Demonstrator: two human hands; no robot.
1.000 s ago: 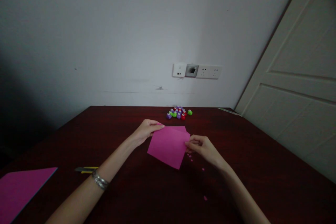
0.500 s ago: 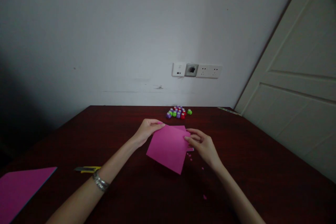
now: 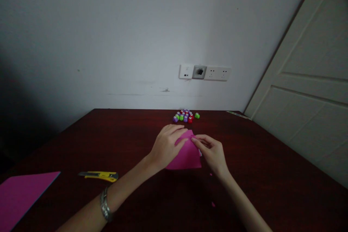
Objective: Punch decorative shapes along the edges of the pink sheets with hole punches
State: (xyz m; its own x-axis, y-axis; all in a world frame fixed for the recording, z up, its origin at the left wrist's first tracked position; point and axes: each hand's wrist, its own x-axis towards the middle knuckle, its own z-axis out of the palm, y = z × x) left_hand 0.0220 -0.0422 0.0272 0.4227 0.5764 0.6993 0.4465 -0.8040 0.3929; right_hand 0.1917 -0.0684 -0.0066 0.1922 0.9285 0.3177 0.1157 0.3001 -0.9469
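A piece of pink paper [image 3: 187,157] is held above the dark table between my two hands. My right hand [image 3: 213,150] pinches its upper right corner between thumb and fingers. Over the paper's left part reaches my left hand [image 3: 168,145], its fingers stretched out and the thumb apart from them, covering that side of the sheet. Whether its fingertips press on the paper I cannot make out. Another pink edge shows behind the top of the sheet, and a small whitish thing peeks out beside my right hand, mostly hidden.
A yellow utility knife [image 3: 102,176] lies left of my left forearm. A larger pink sheet [image 3: 24,195] is at the table's left edge. Small red, green and purple figures [image 3: 185,116] cluster at the back. Pink scraps [image 3: 213,204] lie near my right forearm.
My left hand has moved right from the paper's upper left corner and now lies over the sheet. The paper has turned and its lower edge is nearly level. My right hand keeps its pinch.
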